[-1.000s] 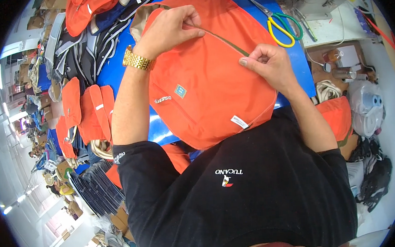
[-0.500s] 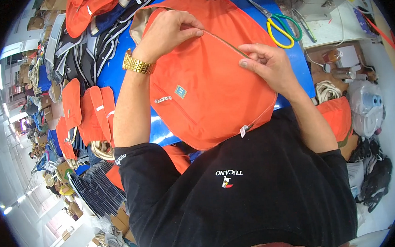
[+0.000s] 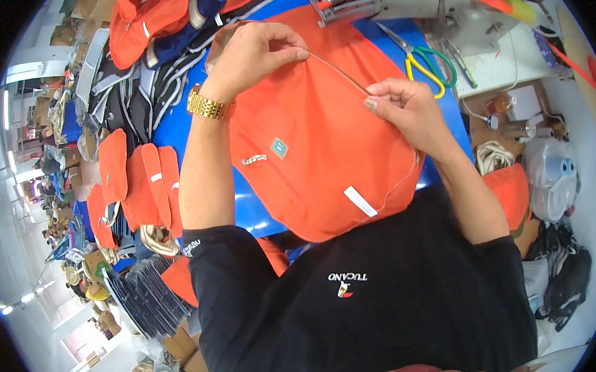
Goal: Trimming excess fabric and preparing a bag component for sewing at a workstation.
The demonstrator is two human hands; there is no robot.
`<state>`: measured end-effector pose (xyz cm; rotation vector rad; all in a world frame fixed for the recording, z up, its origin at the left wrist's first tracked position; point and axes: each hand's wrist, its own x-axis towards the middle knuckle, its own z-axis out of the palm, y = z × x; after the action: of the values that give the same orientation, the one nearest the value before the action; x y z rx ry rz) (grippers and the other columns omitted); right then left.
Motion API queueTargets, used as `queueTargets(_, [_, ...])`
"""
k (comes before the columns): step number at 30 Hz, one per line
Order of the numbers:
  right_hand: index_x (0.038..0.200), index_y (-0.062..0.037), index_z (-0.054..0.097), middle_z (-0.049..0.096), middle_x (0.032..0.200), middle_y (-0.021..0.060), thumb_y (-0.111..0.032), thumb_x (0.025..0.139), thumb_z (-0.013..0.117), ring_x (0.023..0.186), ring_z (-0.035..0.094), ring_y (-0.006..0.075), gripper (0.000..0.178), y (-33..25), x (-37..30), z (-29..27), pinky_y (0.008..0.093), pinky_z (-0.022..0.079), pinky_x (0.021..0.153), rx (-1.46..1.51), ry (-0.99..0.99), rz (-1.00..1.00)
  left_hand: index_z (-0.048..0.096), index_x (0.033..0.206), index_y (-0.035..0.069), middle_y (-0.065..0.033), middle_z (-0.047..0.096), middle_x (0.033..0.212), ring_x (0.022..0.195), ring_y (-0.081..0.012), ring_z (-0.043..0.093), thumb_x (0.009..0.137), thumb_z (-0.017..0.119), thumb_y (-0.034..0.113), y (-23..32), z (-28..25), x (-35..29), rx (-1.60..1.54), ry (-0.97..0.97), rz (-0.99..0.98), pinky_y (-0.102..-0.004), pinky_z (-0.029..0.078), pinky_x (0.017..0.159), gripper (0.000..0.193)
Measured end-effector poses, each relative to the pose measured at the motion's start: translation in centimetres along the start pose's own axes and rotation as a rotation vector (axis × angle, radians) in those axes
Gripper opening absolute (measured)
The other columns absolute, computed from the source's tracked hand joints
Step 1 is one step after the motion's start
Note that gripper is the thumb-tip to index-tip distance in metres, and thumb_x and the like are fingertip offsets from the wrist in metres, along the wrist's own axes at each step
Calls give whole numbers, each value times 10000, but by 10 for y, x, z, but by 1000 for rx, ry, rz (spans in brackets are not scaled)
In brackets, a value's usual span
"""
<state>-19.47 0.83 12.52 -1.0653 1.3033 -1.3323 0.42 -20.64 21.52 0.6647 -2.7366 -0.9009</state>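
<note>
Orange fabric panel lies at frame centre, spread over the blue bench, its rounded lower edge hanging toward the person's black shirt. A thin beige cord runs taut along the panel's upper part, from upper centre down toward centre right.

Left hand, upper centre: fingers curled narrow, thumb and forefinger pinched on the upper end of the cord, palm resting on the panel's top edge. Gold watch on that wrist.

Right hand, centre right: also closed narrow, fingertips pinching the lower end of the cord, heel of the hand on the fabric.

Panel details: small green square label near the middle, white tag near the lower hem (print on both left unread).

Edges and room: bare blue bench shows in a strip left of the panel; the panel's top edge comes close under the sewing machine at upper centre right. Scissors with green and yellow handles lie just beside the right hand, upper right, not touching it.

Surroundings: stack of orange pieces at centre left, dark and grey strapped goods piled at upper left, coiled pale cord at the right, a clear plastic bag beyond it.
</note>
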Motion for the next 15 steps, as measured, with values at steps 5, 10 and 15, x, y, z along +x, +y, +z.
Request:
queueTargets(5, [1085, 31, 718, 750, 968, 35, -63, 947, 747, 860, 681, 59, 170, -14, 21, -15, 215, 548, 775, 157, 17, -13, 748, 1006, -3, -12, 708, 847, 790, -83, 634, 952, 744, 172, -5, -16, 26, -197, 33, 23, -261, 526, 766, 183])
queueTargets(10, [1105, 24, 721, 751, 973, 36, -69, 950, 748, 864, 679, 57, 183, -23, 33, -32, 213, 540, 794, 138, -2, 12, 648, 1035, -12, -16, 689, 942, 891, -103, 618, 947, 671, 92, -17, -10, 44, -385, 145, 78, -284, 499, 860, 137])
queueTargets(15, [1106, 21, 718, 748, 971, 37, -58, 954, 741, 866, 679, 55, 173, -22, 37, -34, 211, 542, 794, 155, -7, 19, 595, 1173, -40, -50, 684, 995, 951, -104, 625, 922, 633, 62, -20, -6, 49, -365, 133, -18, -280, 509, 887, 273])
